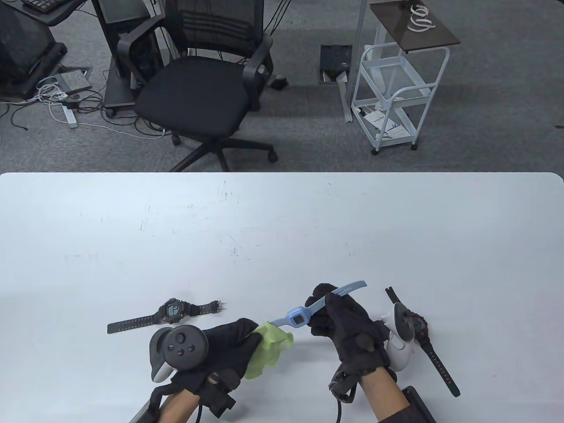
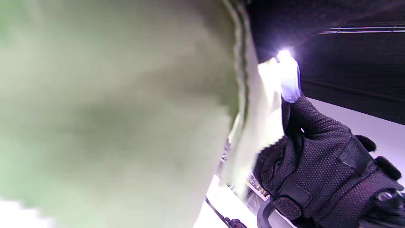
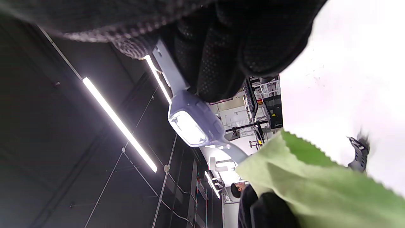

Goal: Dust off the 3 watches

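My right hand [image 1: 328, 308] grips the strap of a light blue watch [image 1: 296, 317] and holds it above the table, face up. My left hand [image 1: 240, 337] pinches a green cloth [image 1: 269, 348] around the watch's lower strap end. In the right wrist view the blue watch [image 3: 190, 125] hangs from my gloved fingers [image 3: 221, 63], with the green cloth [image 3: 316, 186] over its far strap. The cloth [image 2: 110, 110] fills most of the left wrist view. A dark watch [image 1: 169, 312] lies flat on the table to the left. Another dark watch [image 1: 425, 341] lies to the right, partly hidden by the right tracker.
The white table [image 1: 282, 229] stretches away beyond the hands. Past its far edge stand a black office chair [image 1: 202, 83] and a white wire cart [image 1: 392, 97]. A dark flat object [image 1: 418, 405] lies at the bottom edge by my right forearm.
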Tool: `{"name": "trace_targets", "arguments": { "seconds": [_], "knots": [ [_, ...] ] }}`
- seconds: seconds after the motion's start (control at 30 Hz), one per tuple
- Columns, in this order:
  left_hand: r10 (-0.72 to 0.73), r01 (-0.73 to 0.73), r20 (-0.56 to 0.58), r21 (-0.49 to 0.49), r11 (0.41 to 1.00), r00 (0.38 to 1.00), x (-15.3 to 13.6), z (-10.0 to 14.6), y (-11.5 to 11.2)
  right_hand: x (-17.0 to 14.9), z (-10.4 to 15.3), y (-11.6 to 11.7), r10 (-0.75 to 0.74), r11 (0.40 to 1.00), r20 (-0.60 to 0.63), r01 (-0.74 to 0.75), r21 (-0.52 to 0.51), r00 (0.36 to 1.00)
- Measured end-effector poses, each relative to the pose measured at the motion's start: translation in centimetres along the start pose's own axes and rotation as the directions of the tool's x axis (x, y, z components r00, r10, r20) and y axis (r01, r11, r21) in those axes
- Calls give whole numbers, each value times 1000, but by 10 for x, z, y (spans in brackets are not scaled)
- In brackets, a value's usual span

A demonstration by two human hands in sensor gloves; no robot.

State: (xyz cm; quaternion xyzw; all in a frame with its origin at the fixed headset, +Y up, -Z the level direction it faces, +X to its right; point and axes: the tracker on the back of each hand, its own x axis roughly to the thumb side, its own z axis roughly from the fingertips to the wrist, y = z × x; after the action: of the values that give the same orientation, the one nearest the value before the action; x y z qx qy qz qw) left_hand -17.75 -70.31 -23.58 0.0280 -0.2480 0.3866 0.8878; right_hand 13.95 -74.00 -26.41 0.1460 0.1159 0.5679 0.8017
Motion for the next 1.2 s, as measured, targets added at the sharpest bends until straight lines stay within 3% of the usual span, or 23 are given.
{"name": "trace_targets", "arguments": {
  "seconds": [0.23, 0.37, 0.57, 0.73, 0.87, 1.2],
  "knots": [
    [-11, 11, 9, -26, 1000, 1000, 1, -1, 0, 0, 0, -1, -27, 1000, 5, 27, -5, 1000],
    [-1, 1, 4, 55, 998, 1000, 0, 1, 6, 3, 1, -6, -53, 998, 18, 53, -14, 998],
    [-170, 165, 70, 70, 984, 983, 14, 3, 11, 13, 4, -18, -45, 997, 51, 48, -63, 998],
    [-288, 299, 130, -73, 952, 949, 20, -5, -19, 21, 7, -31, -68, 989, 83, 78, -125, 994],
    [-371, 402, 177, -200, 893, 912, 24, -15, -49, 24, 8, -36, -80, 985, 95, 93, -142, 992],
    [-584, 677, 353, -278, 681, 731, 35, -15, -101, 22, 7, -36, -88, 986, 84, 99, -136, 993]
  ]
}}
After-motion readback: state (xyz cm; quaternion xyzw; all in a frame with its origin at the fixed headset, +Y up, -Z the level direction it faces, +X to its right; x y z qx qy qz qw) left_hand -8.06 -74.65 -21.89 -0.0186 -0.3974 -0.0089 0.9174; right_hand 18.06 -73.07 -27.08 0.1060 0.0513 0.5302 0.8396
